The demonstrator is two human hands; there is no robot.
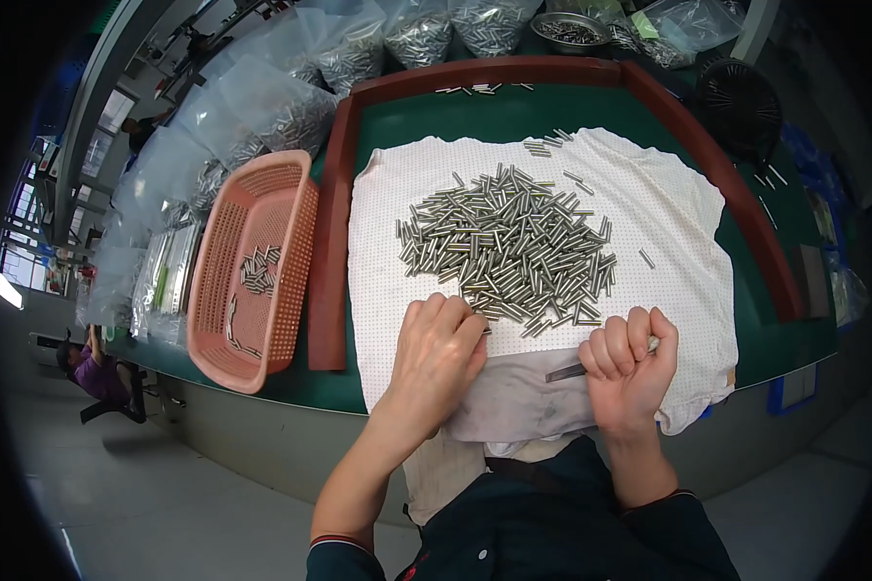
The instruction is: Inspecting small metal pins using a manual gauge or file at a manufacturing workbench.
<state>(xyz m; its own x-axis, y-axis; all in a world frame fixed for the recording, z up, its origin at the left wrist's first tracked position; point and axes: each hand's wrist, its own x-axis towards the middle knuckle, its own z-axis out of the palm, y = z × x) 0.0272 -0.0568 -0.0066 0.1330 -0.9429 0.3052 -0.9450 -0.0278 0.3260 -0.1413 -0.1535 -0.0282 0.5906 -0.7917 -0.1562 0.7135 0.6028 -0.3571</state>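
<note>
A heap of short, shiny metal pins (513,242) lies on a white dotted cloth (388,339) in front of me. At the near edge of the heap is my left hand (436,344), its fingers curled and pressed together. What they pinch, if anything, is hidden. My right hand (630,363), to the right and nearer to me, is closed in a fist around a narrow tool (564,373) with a flat dark blade. The blade points left out of the fist, over a greyish cloth (523,397); a pale end shows by the thumb. The tool's exact kind is unclear.
A dark red wooden frame (327,290) borders the green tabletop (407,111). On the left stands a pink plastic basket (300,252) with some pins inside. Clear bags of pins (295,121) and a metal bowl (572,34) line the back. A person (107,373) sits far left.
</note>
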